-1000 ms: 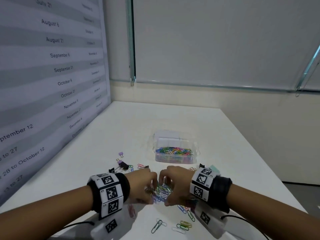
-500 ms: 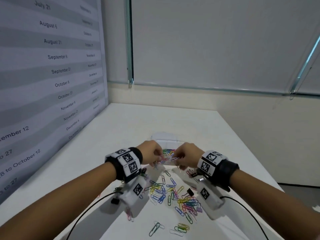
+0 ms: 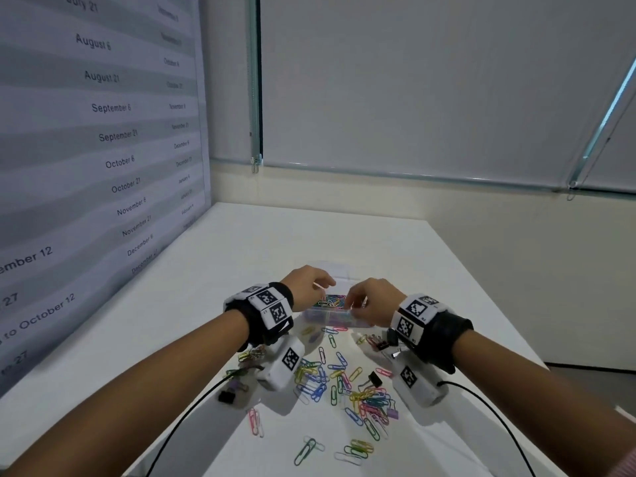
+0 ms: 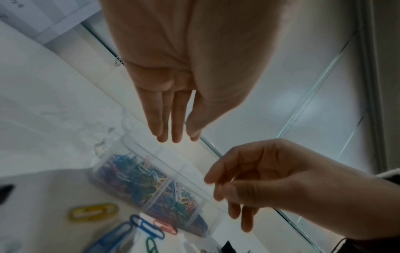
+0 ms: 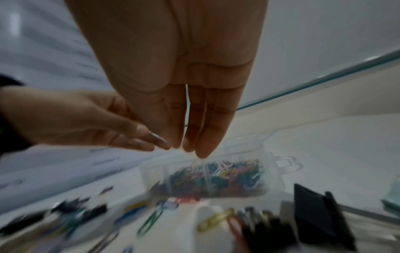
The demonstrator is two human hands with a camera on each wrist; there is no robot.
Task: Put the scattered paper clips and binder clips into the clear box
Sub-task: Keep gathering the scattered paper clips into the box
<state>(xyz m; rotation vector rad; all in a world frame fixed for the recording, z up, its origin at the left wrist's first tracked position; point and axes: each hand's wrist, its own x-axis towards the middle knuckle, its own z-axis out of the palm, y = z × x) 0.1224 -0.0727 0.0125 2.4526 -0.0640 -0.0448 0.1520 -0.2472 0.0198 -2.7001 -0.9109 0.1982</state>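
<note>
Left hand (image 3: 307, 287) and right hand (image 3: 371, 302) were held with fingers extended and empty just above the clear box (image 3: 335, 316), apparently for release; scattered paper clips (image 3: 344, 380) and binder clips (image 3: 374, 378) were left nearer the wrists.

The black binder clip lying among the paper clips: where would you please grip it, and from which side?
Probably pinch the black binder clip by its black body from above; it lies apart from the paper clips, leaving room for fingers.
</note>
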